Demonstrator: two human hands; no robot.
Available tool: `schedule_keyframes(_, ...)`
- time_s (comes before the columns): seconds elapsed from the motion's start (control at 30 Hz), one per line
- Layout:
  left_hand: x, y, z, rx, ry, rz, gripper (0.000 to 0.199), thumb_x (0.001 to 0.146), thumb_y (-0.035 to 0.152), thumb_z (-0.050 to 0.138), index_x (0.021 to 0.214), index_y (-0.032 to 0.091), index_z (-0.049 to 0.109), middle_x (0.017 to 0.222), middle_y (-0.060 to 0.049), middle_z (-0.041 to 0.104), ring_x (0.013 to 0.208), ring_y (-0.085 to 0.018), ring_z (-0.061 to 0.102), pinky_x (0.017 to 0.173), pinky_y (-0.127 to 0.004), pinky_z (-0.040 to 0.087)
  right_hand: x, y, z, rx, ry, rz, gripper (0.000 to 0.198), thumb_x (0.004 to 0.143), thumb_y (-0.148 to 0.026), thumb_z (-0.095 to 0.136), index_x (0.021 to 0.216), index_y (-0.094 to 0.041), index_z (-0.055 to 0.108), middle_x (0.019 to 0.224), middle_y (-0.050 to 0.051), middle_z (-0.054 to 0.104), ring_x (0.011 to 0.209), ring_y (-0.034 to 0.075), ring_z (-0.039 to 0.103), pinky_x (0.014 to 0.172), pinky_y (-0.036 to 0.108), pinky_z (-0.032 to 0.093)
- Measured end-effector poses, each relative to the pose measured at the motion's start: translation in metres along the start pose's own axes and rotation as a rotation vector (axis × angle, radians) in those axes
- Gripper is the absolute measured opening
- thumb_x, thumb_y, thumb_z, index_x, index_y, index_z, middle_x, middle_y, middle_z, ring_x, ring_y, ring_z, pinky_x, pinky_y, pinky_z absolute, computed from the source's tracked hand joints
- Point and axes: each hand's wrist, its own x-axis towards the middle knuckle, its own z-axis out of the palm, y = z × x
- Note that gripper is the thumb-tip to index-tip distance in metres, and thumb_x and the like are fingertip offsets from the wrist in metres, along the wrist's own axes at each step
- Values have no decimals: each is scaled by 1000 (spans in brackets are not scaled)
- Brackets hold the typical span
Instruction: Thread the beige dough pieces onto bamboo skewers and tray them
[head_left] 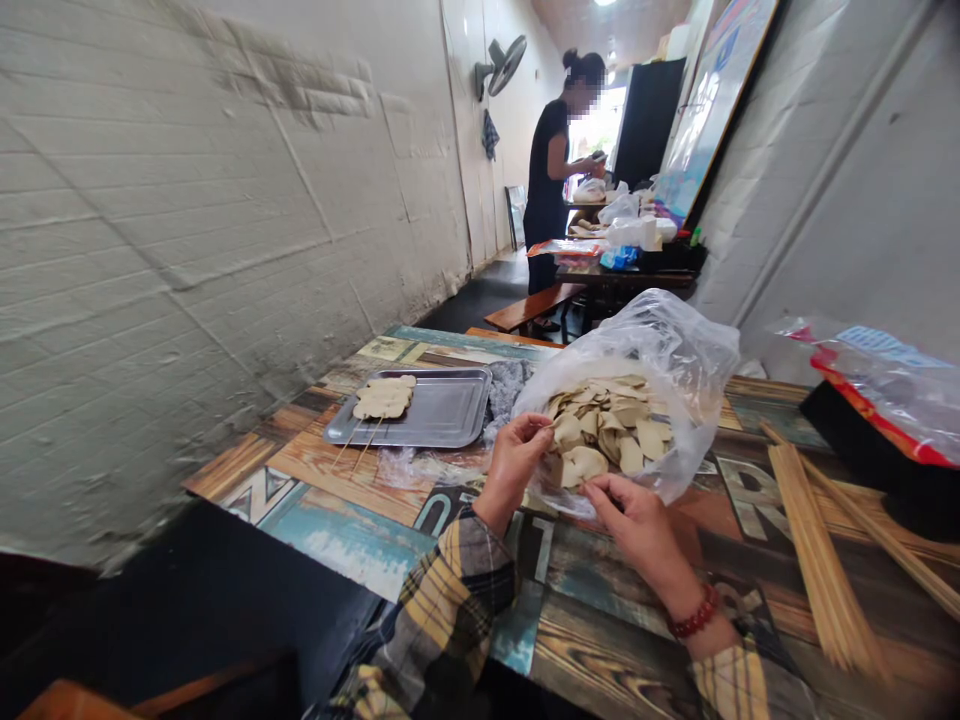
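Note:
A clear plastic bag (694, 410) lies wide open on the table, full of thin, beige, flat food slices (611, 410). At its left edge is my left hand (517, 465), thumb and fingers pinched together; what is between the fingertips is too small to make out. My right hand (634, 520) reaches in at the near rim, its fingertips closed on the lower edge of a beige slice (583, 465). To the left, a metal tray (450, 410) bears a stack of slices (384, 397) threaded on thin wooden skewers (365, 447).
Bundled bamboo skewers (817, 550) lie at the right, beside a black container (870, 425) with red-edged plastic packaging. The patterned table (337, 530) ends near a wall on the left. Farther back, a person (551, 180) stands beside a bench (536, 305) and another loaded table.

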Motion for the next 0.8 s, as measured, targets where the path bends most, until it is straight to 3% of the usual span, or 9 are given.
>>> schedule_keyframes(0.43, -3, 5, 1, -40, 4, -73, 23, 68, 31, 70, 82, 13, 67, 70, 0, 62, 58, -10, 54, 55, -22, 37, -1, 5, 2, -22, -4, -8, 38, 87, -46, 50, 71, -17, 68, 57, -1, 60, 55, 14, 54, 53, 23, 39)
schedule_keyframes(0.8, -2, 3, 0, -148, 8, -128, 20, 61, 26, 75, 74, 13, 66, 66, 2, 57, 55, -6, 45, 54, -20, 34, -1, 7, 3, -16, -7, -29, 38, 88, -46, 49, 75, -17, 69, 64, 1, 64, 59, 16, 57, 56, 24, 42)
